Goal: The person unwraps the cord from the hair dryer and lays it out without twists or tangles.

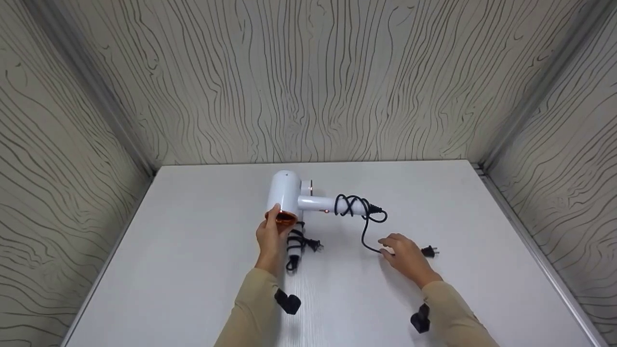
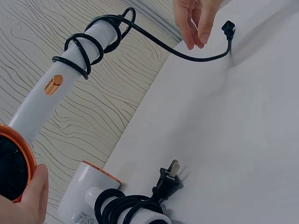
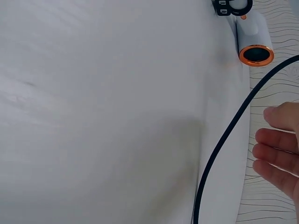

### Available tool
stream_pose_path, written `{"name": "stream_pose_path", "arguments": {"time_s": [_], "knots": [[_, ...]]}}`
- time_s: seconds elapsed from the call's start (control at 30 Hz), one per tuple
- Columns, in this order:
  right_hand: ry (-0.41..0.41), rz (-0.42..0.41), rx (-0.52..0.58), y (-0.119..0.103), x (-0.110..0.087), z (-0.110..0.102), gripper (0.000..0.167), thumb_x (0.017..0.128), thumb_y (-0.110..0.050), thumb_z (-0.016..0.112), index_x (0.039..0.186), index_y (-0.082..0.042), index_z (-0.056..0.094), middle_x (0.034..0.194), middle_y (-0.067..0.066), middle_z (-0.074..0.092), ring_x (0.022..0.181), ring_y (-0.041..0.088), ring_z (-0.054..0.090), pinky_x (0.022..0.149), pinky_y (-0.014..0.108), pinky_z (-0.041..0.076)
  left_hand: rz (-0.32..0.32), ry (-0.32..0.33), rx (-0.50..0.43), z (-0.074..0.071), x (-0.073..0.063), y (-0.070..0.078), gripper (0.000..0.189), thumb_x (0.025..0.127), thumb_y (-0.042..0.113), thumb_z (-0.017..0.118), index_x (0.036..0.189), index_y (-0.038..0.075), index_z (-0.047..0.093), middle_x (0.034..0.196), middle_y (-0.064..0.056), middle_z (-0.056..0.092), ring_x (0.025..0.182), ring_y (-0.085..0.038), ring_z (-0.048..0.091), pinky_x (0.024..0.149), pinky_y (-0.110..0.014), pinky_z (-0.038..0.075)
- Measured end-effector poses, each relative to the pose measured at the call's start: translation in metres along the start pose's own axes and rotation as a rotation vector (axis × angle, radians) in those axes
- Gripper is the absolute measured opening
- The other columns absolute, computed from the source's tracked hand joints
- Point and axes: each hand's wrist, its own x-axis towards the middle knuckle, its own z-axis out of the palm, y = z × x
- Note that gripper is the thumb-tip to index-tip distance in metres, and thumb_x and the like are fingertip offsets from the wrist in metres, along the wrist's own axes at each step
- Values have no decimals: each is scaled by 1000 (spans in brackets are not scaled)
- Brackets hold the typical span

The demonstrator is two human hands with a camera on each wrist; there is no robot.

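Observation:
My left hand (image 1: 268,239) grips a white hair dryer (image 1: 283,189) by the orange-rimmed end of its barrel, its handle pointing right. A black cord (image 2: 161,44) winds round that handle, and its loose end trails down to a two-pin plug (image 1: 428,251) on the right. Beside this loose stretch is my right hand (image 1: 406,254), fingers relaxed and apart from the cord in the right wrist view. A second white hair dryer (image 2: 84,189) lies on the table under the first, partly hidden in the head view. Its own black cord is wrapped round its handle, with the plug (image 2: 167,183) sticking out.
The white table (image 1: 202,270) runs back to a wood-grain patterned wall (image 1: 299,86). Similar panels stand at left and right, with grey metal strips (image 1: 91,86) along the corners. Black wrist-worn devices (image 1: 288,301) sit at both sleeves.

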Motion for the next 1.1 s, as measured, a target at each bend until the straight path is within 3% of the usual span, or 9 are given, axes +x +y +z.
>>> {"name": "stream_pose_path", "arguments": {"time_s": [0.3,0.73,1.1], "knots": [[63,-68,79,-20,8,-5,17,78,-4,75,95,-2,74,92,8,74,89,23,69,80,36,59,8,-2,-11,0,1,-1,71,95,40,54,140,-9,29,141,-24,41,119,-25,54,107,-37,49],[96,-27,203,-37,14,-2,13,79,-2,74,92,-1,73,89,10,75,84,23,70,77,36,59,27,27,12,2,3,-4,67,96,36,53,137,-13,32,135,-27,45,104,-21,60,100,-38,54],[155,-14,208,-42,11,8,6,78,-4,76,82,-6,72,78,6,73,76,17,69,71,32,58,27,13,47,2,4,-6,68,96,38,53,138,-12,33,136,-28,45,109,-24,59,102,-40,52]]}}
